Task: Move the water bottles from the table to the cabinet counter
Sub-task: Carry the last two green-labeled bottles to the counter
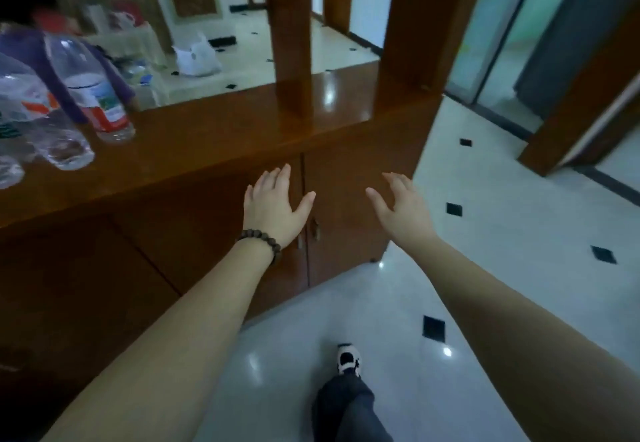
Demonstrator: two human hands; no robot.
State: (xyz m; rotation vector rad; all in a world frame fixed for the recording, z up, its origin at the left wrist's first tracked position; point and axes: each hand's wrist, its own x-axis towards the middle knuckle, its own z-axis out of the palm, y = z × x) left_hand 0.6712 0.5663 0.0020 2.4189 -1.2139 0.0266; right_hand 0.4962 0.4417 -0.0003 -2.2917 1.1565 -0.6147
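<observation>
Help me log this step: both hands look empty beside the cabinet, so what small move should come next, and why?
Probably turn away from the cabinet counter and head back to the table for more. The left hand and right hand are open and hold nothing, while water bottles already stand on the counter. The table is not clearly in view, so whether any remain is uncertain.

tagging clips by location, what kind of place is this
Most likely a home, perhaps a dining or living area: a glossy wooden cabinet counter with wooden posts, water bottles standing on it, and a white tiled floor.
</observation>
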